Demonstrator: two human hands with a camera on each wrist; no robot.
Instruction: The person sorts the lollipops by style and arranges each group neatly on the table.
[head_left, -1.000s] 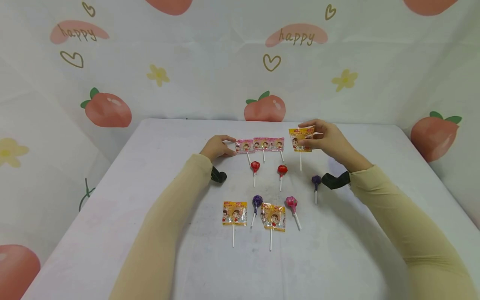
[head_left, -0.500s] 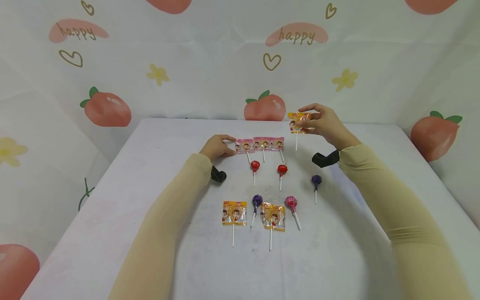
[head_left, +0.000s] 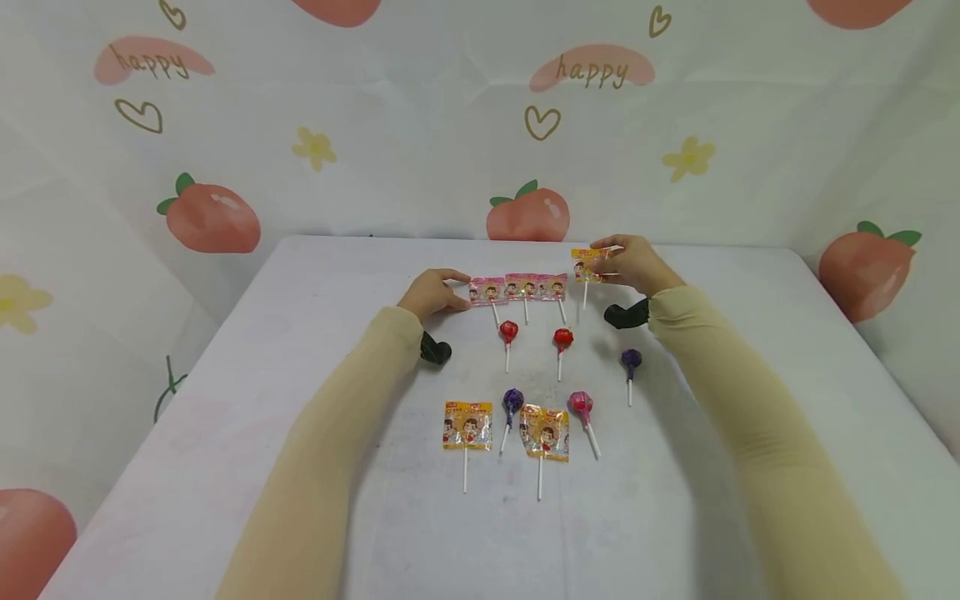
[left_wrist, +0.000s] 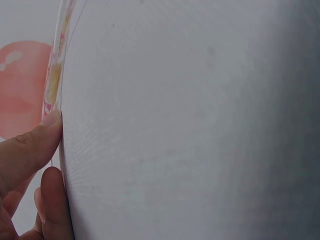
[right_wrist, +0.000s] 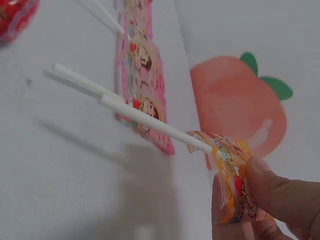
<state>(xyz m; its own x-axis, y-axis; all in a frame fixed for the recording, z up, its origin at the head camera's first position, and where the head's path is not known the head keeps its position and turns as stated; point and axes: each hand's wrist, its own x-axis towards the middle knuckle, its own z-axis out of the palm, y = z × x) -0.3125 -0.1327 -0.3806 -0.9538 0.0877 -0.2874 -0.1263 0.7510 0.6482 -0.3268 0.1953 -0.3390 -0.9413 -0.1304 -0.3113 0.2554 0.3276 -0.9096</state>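
Observation:
My right hand (head_left: 637,265) pinches an orange-wrapped lollipop (head_left: 584,263) by its wrapper, above the table near the back. Its white stick points down toward me; in the right wrist view the wrapper (right_wrist: 229,170) bends between thumb and fingers. Just left of it lies a row of pink-wrapped lollipops (head_left: 522,287), sticks toward me. At the row's left end, my left hand (head_left: 431,293) touches the edge of the leftmost pink-wrapped lollipop (head_left: 486,291) with thumb and forefinger spread. The left wrist view shows the thumb tip against that wrapper (left_wrist: 53,85).
Two red lollipops (head_left: 508,332) lie in front of the pink row. A purple lollipop (head_left: 631,358) is at right. Nearer me are two orange-wrapped lollipops (head_left: 467,426), another purple one (head_left: 513,401) and a pink ball lollipop (head_left: 581,403). A printed cloth (head_left: 420,125) hangs behind the table.
My right hand has carried the orange-wrapped lollipop first up and back, then down and left toward the right end of the pink row. The left hand has stayed in place.

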